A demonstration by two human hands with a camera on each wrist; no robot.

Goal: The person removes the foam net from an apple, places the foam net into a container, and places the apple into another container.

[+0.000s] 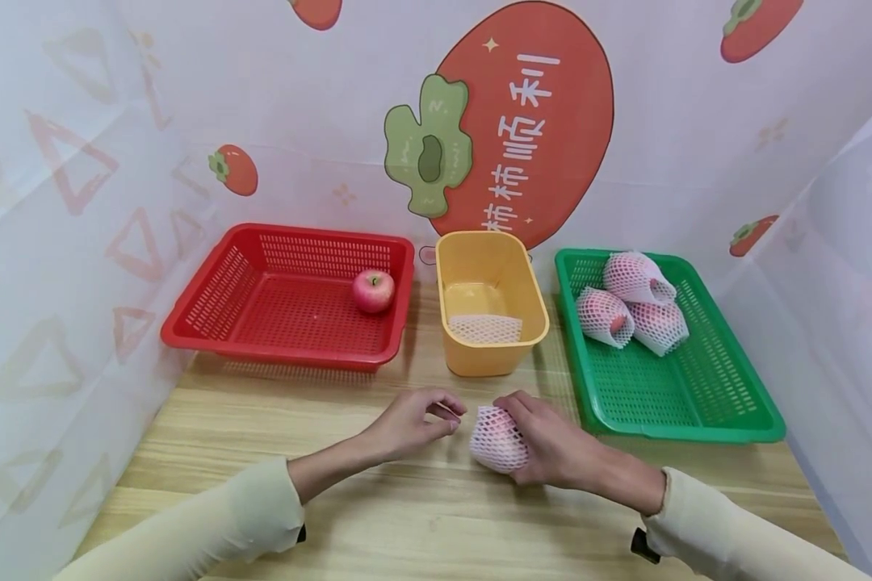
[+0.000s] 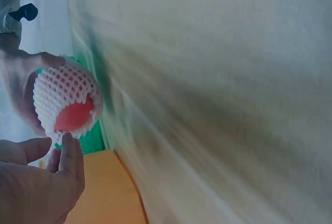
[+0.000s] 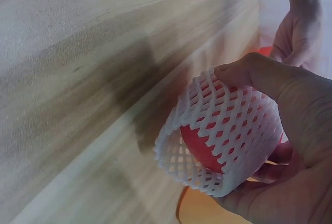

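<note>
Right hand: the person's right hand (image 1: 552, 448) clasps the held fruit from its right side, thumb and fingers curled around it.
Held fruit: a red, round fruit in a white foam-mesh net (image 1: 496, 440), in the right hand's grip and just beside the left hand's fingertips; bare red skin shows at the net's mouth. Whether it touches the tabletop cannot be told.
Left hand: the left hand (image 1: 410, 424) holds nothing; its fingers bend loosely towards the thumb, with a small gap between it and the fruit.
Sleeves: cream, long cloth cuffs (image 1: 262, 504) behind both hands.
Tabletop: pale, wood-grained surface (image 1: 407, 516) beneath the hands.
Yellow bin: a deep, rounded plastic container (image 1: 483, 361) straight beyond the hands, near them, with a white foam-mesh piece (image 1: 485, 328) inside.
Red basket: a shallow, slotted plastic basket (image 1: 283, 353) beyond the left hand and to its left; one bare pinkish-red apple (image 1: 373, 292) sits at its right side.
Green basket: a slotted plastic basket (image 1: 647, 395) beyond the right hand and to its right; three net-wrapped red fruits (image 1: 605, 316) cluster in its far left part.
Backdrop: white sheet with a large orange-red persimmon print (image 1: 552, 137), farthest beyond the hands.
</note>
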